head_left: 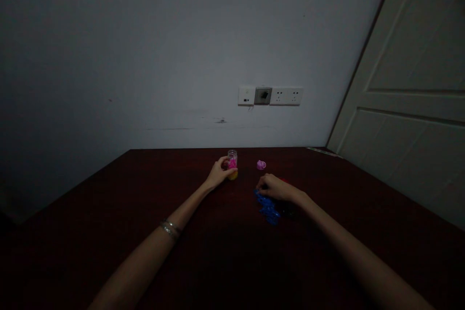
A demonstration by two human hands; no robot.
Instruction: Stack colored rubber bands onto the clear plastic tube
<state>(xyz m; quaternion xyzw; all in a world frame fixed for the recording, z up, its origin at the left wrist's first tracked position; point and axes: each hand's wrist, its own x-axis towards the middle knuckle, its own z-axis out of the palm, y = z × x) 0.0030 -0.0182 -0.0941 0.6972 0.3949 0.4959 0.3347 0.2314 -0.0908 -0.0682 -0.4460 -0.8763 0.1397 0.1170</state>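
My left hand [219, 172] is wrapped around a small clear jar [232, 163] standing on the dark red table [145, 232]; the jar shows pink content above and yellow below. My right hand [275, 188] rests on the table with curled fingers at the top of a heap of small blue pieces [268, 209]. Whether the fingers pinch a piece is too dark to tell. A small pink lid or cap [261, 164] lies on the table just beyond my right hand. Silver bangles circle my left wrist.
The table's far edge meets a pale wall with a row of sockets and a switch [270, 96]. A white door [410, 101] stands at the right. The room is dim.
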